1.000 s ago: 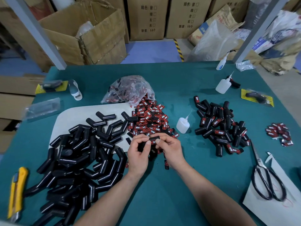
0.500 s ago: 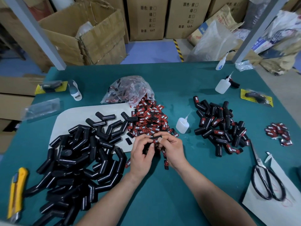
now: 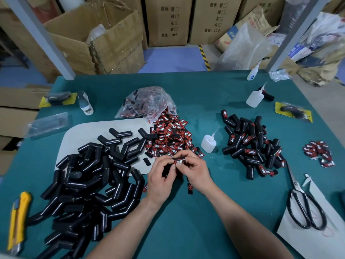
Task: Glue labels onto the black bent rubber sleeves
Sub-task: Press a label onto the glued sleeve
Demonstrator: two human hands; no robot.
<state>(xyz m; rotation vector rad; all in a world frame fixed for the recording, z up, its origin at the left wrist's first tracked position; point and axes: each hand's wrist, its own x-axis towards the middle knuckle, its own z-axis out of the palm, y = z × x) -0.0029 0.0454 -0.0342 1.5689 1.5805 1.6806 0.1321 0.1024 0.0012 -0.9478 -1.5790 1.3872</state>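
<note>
Yellow knife (image 3: 17, 219) near left on green table (image 3: 186, 227), scissors (image 3: 302, 206) near right. Mid-table, left hand (image 3: 160, 177) and right hand (image 3: 197, 173) together grip one black sleeve (image 3: 183, 158), fingers curled round it, red label (image 3: 178, 161) facing up. Bare sleeves (image 3: 84, 184) heaped left, labelled sleeves (image 3: 250, 146) right. Beyond hands: loose labels (image 3: 171, 137), glue bottle (image 3: 208, 145), plastic bag (image 3: 147, 103), cardboard boxes (image 3: 112, 43).

Centre of frame: black bent sleeve (image 3: 180, 157) bearing red-black label (image 3: 178, 161); unlabelled sleeves (image 3: 84, 184) heaped lower left; loose labels (image 3: 171, 139) just above; labelled sleeves (image 3: 250, 144) right.
</note>
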